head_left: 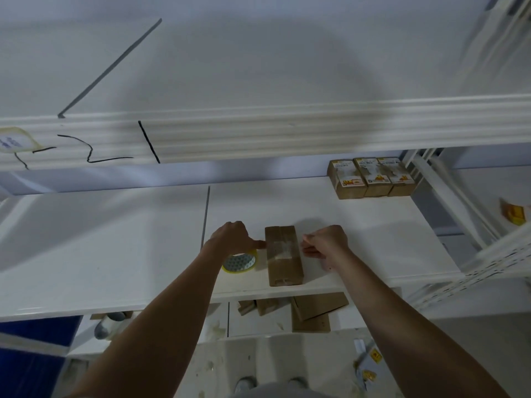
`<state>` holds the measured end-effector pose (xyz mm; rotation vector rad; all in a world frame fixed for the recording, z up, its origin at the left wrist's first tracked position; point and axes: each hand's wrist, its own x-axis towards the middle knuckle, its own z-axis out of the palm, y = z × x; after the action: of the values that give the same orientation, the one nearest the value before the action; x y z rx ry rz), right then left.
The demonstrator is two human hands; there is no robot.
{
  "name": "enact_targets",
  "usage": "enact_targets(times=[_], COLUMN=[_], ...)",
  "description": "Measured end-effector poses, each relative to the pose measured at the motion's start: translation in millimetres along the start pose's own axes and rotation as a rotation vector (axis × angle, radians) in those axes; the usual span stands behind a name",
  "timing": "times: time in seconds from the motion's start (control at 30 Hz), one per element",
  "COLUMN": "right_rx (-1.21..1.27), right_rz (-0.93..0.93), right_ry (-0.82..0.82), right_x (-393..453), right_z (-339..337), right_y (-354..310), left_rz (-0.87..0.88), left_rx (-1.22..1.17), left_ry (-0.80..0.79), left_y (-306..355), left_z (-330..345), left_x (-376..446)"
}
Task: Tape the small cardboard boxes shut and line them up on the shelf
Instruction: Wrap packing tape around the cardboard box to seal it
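Three taped boxes stand far right on the shelf. Left hand presses clear tape onto a fourth cardboard box; right hand pinches the tape's end.

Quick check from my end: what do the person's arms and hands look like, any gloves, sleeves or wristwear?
Both arms are bare up to the frame's lower edge, with no sleeves showing. The left hand and right hand wear no gloves, and no watch, band or ring is visible. No markings show on either forearm.
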<state>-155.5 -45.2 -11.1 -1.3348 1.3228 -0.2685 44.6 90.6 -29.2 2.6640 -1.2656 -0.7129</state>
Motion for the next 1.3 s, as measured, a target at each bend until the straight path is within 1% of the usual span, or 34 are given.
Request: enact_targets(times=[0.13, 0.4, 0.67, 1.1, 1.3], right_rx=[-0.1, -0.077, -0.131, -0.158, -0.155], right_rz=[-0.01, 0.043, 0.07, 0.032, 0.04], right_ry=[0.025, 0.009, 0.078, 0.036, 0.011], right_x=[5, 11, 20, 24, 24], right_z=[4, 5, 10, 9, 11], right_y=[11, 14, 15, 19, 26], left_rz=[-0.023, -0.062, -0.076, -0.112, -0.105], left_rx=[-0.01, 0.019, 0.015, 0.01, 0.021], left_ry=[-0.028, -0.036, -0.068, -0.093, -0.107], left_y=[2, 5, 3, 8, 7], left_z=[6, 9, 11, 4, 12], left_x=[2, 4, 10, 10, 9])
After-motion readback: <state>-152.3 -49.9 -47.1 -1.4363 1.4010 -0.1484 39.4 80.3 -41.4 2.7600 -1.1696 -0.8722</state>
